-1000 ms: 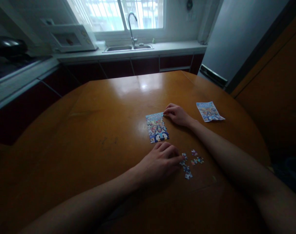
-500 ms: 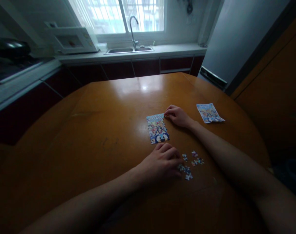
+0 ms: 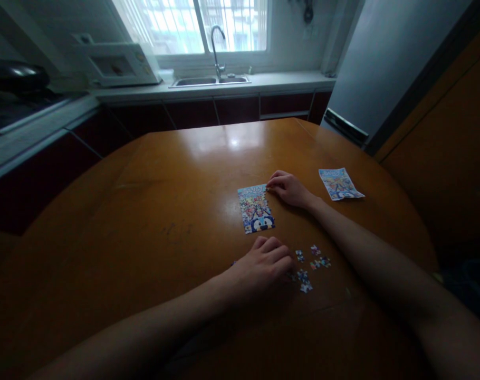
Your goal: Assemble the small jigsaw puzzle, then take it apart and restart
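Observation:
A partly assembled jigsaw puzzle [image 3: 256, 208] lies flat on the table, with a blue cartoon dog face at its near end and a jagged right edge. At its far right corner my right hand [image 3: 289, 189] pinches a tiny puzzle piece against the edge, mostly covered by the fingertips. Nearer to me, my left hand [image 3: 266, 261] rests low over the table with curled fingers; whatever is under its fingertips is hidden. Just right of it are loose puzzle pieces [image 3: 304, 277], and more loose pieces [image 3: 321, 262] lie farther right. Another dark bit peeks out left of that hand.
A creased picture sheet [image 3: 340, 183] with matching artwork lies to the right on the wooden table [image 3: 145, 200]. Beyond the table are a counter with a sink [image 3: 196, 82], a microwave [image 3: 121, 66], and a fridge [image 3: 382, 63] at right.
My left hand has drawn slightly back from the loose pieces and its fingers have curled in more. A dark bit now shows left of it. My right hand stays at the puzzle's corner.

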Demonstrator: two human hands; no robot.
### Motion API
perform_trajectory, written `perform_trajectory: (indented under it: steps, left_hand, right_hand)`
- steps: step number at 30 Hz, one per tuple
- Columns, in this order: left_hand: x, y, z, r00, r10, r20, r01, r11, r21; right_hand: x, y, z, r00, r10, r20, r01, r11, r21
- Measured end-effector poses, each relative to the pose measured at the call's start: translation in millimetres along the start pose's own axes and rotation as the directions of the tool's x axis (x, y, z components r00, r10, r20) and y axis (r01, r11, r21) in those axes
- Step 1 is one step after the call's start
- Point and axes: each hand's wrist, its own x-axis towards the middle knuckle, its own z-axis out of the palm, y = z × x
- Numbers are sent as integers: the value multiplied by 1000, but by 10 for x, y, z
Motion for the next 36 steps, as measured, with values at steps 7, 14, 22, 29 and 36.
perform_trajectory:
  steps: [7, 14, 22, 29, 36]
  left_hand:
    - [8, -387, -190, 897, -24, -441, -43, 989, -140]
    - [-2, -777, -237, 570, -627, -532, 391, 776, -496]
    - [-8, -808, -222, 481, -725, -493, 415, 683, -601]
    - [-1, -787, -233, 481, -720, -500, 406, 689, -600]
    - [-20, -751, -232, 525, -632, -571, 435, 775, -458]
  right_hand:
    - [-11, -10, -23, 998, -24, -50, 25, 1000, 8]
    - [-104, -385, -14, 994, -50, -99, 62, 990, 123]
    - [-178, -843, 240, 999, -41, 18, 33, 942, 335]
    - [-182, -847, 296, 998, 68, 3, -61, 884, 463]
    - [-170, -843, 281, 976, 216, -25, -160, 792, 589]
